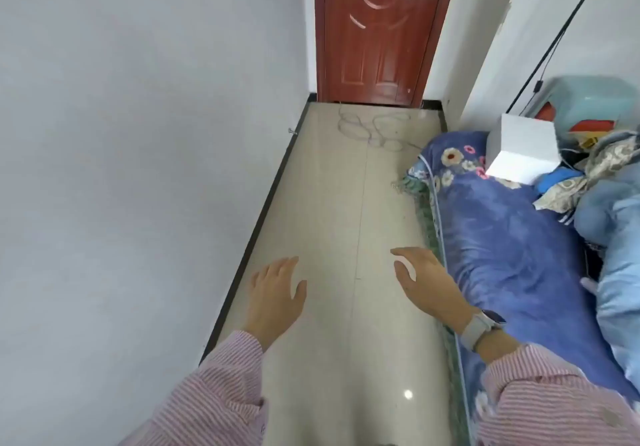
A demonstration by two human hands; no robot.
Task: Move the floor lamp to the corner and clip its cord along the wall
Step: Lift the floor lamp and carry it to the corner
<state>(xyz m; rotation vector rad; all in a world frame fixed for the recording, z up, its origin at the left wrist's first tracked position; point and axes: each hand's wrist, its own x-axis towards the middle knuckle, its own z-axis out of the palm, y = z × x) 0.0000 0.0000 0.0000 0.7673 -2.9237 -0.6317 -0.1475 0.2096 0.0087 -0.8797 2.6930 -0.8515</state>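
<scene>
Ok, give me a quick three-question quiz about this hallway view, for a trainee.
1. True or false: the loose cord lies coiled on the floor near the red door.
2. Which hand holds a small white object: A) left hand B) right hand?
3. What sits on the blue floral bedding, near the wall?

Key:
1. True.
2. B; the white object shows under its fingers; the left hand is open and empty.
3. A white box.
</scene>
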